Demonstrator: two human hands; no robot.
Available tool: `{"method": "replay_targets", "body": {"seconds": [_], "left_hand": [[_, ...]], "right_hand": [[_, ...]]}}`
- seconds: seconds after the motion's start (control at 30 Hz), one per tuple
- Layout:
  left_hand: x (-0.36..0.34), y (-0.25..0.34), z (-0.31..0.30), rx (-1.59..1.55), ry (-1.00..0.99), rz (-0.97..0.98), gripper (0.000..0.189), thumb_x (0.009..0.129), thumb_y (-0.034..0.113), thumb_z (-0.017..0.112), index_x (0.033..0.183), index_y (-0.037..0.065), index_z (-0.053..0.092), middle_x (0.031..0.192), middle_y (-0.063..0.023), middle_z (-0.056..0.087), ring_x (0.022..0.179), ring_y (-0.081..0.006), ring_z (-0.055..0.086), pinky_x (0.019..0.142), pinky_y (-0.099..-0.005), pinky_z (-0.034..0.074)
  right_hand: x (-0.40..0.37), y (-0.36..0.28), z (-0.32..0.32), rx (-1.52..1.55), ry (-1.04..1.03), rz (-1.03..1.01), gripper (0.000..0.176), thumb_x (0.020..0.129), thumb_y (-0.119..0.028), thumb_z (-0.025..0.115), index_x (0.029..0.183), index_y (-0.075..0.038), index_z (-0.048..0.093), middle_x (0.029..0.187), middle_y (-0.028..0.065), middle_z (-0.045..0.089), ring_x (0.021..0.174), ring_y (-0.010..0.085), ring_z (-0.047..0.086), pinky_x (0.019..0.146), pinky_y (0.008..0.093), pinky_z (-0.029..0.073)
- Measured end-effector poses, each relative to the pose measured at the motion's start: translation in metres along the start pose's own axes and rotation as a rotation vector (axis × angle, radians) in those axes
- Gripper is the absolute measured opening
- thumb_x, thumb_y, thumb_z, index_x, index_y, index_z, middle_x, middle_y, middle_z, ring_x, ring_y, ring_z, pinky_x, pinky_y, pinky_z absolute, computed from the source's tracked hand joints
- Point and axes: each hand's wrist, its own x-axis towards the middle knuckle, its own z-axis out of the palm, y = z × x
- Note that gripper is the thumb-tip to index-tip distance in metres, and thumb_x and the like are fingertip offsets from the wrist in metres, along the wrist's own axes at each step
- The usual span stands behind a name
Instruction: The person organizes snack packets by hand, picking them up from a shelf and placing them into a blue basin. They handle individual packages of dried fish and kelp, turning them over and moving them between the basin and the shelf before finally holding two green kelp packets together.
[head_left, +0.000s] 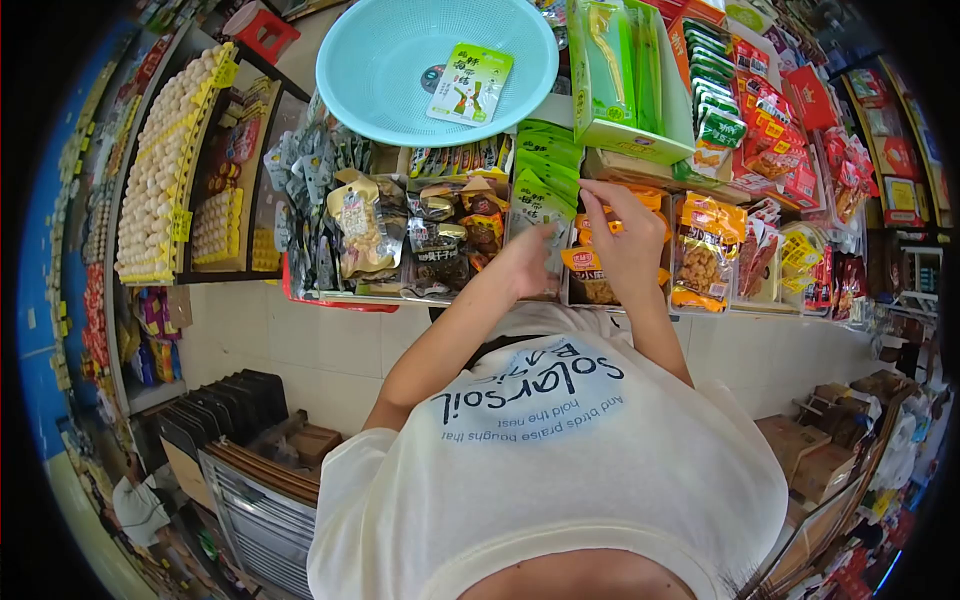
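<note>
Green seaweed snack packets stand in a row in a narrow compartment of the display. My right hand is closed, thumb and index finger pinched at the right edge of these packets. Over the near end of the same row is my left hand, its fingers blurred against a green-and-white packet; its grip is unclear. Behind, a light blue plastic basket holds one green-and-white packet lying flat and a small dark round item.
Gold and dark snack bags fill compartments on the left. Orange snack bags are on the right, below a green box. Egg trays stand at far left. Folded racks are behind me on the left.
</note>
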Motion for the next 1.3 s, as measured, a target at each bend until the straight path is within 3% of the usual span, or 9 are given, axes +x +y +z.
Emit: {"method": "replay_targets", "body": {"seconds": [0.07,0.2,0.33,0.4,0.57,0.77,0.97,1.2,1.3], "left_hand": [[-0.032,0.004,0.019,0.166,0.25,-0.021,0.045,0.1,0.033,0.048,0.138,0.009,0.042,0.139,-0.0079,0.046,0.123,-0.0251,0.049,0.102,-0.0425,0.038],[-0.112,0.056,0.048,0.8,-0.092,0.615,0.058,0.094,0.034,0.059,0.141,0.005,0.042,0.132,-0.0093,0.057,0.12,-0.0176,0.053,0.1,-0.0333,0.04],[-0.096,0.148,0.049,1.208,0.387,1.298,0.056,0.088,0.034,0.068,0.129,-0.001,0.053,0.125,-0.0186,0.059,0.118,-0.0205,0.054,0.098,-0.0362,0.043],[-0.061,0.2,0.032,1.544,0.726,1.36,0.068,0.082,0.041,0.073,0.128,-0.005,0.052,0.121,-0.0269,0.059,0.115,-0.0291,0.058,0.094,-0.0382,0.047],[0.005,0.253,-0.002,2.022,0.986,0.608,0.112,0.061,0.058,0.081,0.13,-0.017,0.035,0.111,-0.0289,0.063,0.099,-0.0372,0.066,0.083,-0.0385,0.053],[0.027,0.252,0.002,1.987,1.037,0.274,0.106,0.058,0.052,0.086,0.132,-0.008,0.039,0.114,-0.0203,0.063,0.107,-0.0329,0.063,0.088,-0.0413,0.052],[0.027,0.254,-0.001,1.97,0.968,0.301,0.073,0.058,0.046,0.088,0.112,0.001,0.065,0.115,-0.0159,0.066,0.105,-0.0281,0.065,0.085,-0.0405,0.053],[0.042,0.285,-0.04,1.588,0.917,0.496,0.058,0.066,0.039,0.083,0.108,0.003,0.067,0.101,-0.0176,0.07,0.1,-0.0327,0.067,0.086,-0.042,0.053],[0.012,0.28,-0.014,1.777,0.973,0.969,0.038,0.078,0.033,0.075,0.096,0.002,0.064,0.091,-0.0207,0.069,0.081,-0.0343,0.068,0.072,-0.042,0.054]], "right_hand": [[0.002,-0.002,-0.002,-0.004,0.058,-0.058,0.014,0.083,-0.002,0.068,0.097,-0.002,0.07,0.089,0.0115,0.07,0.069,0.0212,0.067,0.061,0.0275,0.053],[0.006,0.0,-0.006,-0.001,0.152,-0.044,0.014,0.083,-0.001,0.068,0.097,-0.003,0.07,0.086,0.0101,0.07,0.067,0.0185,0.067,0.059,0.0259,0.052],[0.007,-0.005,-0.008,0.049,0.157,-0.028,0.015,0.083,-0.001,0.068,0.097,-0.003,0.07,0.086,0.0104,0.07,0.067,0.0187,0.066,0.059,0.0263,0.052],[0.004,-0.005,-0.01,0.054,0.08,-0.012,0.016,0.086,-0.002,0.066,0.102,-0.001,0.07,0.09,0.0097,0.071,0.074,0.0152,0.068,0.066,0.0256,0.053],[0.002,-0.006,-0.017,0.014,0.148,-0.138,0.016,0.083,0.0,0.068,0.098,-0.001,0.069,0.086,0.0118,0.069,0.07,0.0199,0.067,0.06,0.0272,0.051],[-0.008,0.003,-0.026,-0.031,0.154,-0.057,0.015,0.083,0.0,0.068,0.098,-0.001,0.07,0.087,0.0124,0.07,0.072,0.0204,0.068,0.061,0.0282,0.054],[-0.008,-0.003,-0.026,-0.005,0.157,-0.068,0.015,0.083,0.001,0.068,0.097,0.0,0.069,0.087,0.0132,0.07,0.075,0.0227,0.069,0.065,0.0288,0.053],[-0.009,-0.001,-0.015,0.006,0.126,-0.091,0.015,0.081,0.002,0.068,0.096,0.0,0.069,0.086,0.0131,0.069,0.075,0.0253,0.068,0.065,0.0303,0.053],[-0.01,-0.001,-0.014,-0.023,0.113,-0.115,0.015,0.081,0.002,0.068,0.096,-0.001,0.07,0.086,0.0128,0.069,0.074,0.0251,0.068,0.064,0.0314,0.053]]}}
